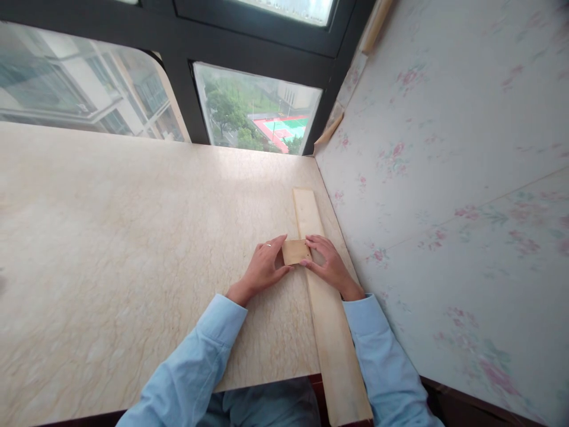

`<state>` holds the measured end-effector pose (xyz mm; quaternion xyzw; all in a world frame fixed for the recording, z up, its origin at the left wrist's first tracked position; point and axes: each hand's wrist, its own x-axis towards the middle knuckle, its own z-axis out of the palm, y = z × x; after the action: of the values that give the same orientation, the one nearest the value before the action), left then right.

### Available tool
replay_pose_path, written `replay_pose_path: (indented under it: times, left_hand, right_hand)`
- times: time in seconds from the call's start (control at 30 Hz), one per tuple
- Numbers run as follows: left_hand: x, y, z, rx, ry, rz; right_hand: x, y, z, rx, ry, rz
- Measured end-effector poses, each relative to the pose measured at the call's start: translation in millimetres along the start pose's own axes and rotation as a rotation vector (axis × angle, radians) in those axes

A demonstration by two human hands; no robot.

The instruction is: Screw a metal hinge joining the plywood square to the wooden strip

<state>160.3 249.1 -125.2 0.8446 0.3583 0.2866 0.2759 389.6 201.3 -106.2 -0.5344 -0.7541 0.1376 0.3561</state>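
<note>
Blue sleeves [191, 362] across the front edge of the counter [133, 267], left hand [263, 268] and right hand [332, 268] pinching opposite ends of a small board [293, 253], long plank [333, 332] along the right edge, overhanging the front.

Small wooden piece [294, 252] partly covered by fingers [317, 240], sleeves [186, 362] cut off below

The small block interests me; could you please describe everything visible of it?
The block is pale tan, rectangular and wood-like, with a flat face and small dark dots near its right end. Held crosswise, it meets the left grip at its left end and the right grip at its right. That end overlaps the board in view; whether they touch, I cannot tell.
</note>
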Motion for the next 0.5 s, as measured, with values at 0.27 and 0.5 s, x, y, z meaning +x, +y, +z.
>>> replay_pose_path:
  times: [0.27,0.5]
  left_hand:
    - [-0.7,-4.3,1.8,-0.007,0.028,0.024]
    - [-1.0,-7.9,2.1,-0.015,0.028,0.057]
  right_hand:
    - [-1.6,1.1,0.5,-0.009,-0.016,0.012]
    - [-2.8,0.4,-0.6,0.002,-0.059,0.042]
